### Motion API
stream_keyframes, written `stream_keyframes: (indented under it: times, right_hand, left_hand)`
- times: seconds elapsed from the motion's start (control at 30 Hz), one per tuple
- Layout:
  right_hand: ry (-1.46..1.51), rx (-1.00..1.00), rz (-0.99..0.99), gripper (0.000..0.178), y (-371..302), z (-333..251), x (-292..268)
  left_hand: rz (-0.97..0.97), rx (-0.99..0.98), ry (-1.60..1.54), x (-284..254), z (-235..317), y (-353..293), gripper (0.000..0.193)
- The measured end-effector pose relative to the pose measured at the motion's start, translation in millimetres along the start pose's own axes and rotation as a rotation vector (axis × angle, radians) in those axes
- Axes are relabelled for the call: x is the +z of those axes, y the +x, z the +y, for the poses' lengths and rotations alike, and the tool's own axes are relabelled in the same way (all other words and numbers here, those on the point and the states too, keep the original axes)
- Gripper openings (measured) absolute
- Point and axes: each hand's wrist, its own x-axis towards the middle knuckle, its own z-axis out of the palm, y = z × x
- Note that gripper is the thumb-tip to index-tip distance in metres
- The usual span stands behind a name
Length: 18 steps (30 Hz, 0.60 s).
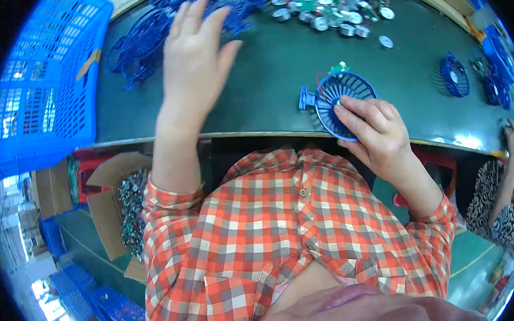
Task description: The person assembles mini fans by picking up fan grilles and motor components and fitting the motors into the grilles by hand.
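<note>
My right hand (379, 130) grips a round blue plastic fan grille (355, 84) near the table's front edge. Its fingertips press at the hub, and the thumb is at the rim. A blue clip-like bracket (307, 98) juts from the grille's left side. A thin red wire and a small green circuit board (339, 68) show at its far rim. With fingers spread and nothing in it, my left hand (194, 55) is raised over the table, by a heap of blue fan grilles (144, 47).
Small round metal motors with green boards (324, 9) lie heaped at the back. Another blue grille (454, 76) stands on the green table (253, 96) at right. A blue crate (46, 79) is at left, a cardboard box of parts (110, 210) below. A co-worker's hand (513, 141) reaches the right edge.
</note>
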Motion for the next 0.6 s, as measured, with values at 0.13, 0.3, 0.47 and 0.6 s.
stream_keyframes:
  times: [0.13, 0.3, 0.47, 0.6]
  right_hand:
    - [-0.162, 0.185, 0.027, 0.052, -6, 24, -16]
    - [-0.636, 0.516, 0.042, 0.039, -53, 89, -49]
    - [-0.976, 0.596, 0.014, 0.039, -49, 119, -75]
    - [-0.597, 0.516, 0.006, 0.038, 5, 139, -77]
  left_hand:
    - [-0.082, 0.024, 0.107, 11, -25, 2, 0.02]
    - [0.118, 0.032, -0.115, -2, 14, -1, 0.01]
    - [-0.122, 0.194, -0.512, 8, 64, -28, 0.014]
    - [-0.174, 0.184, -0.485, 17, 65, -30, 0.015]
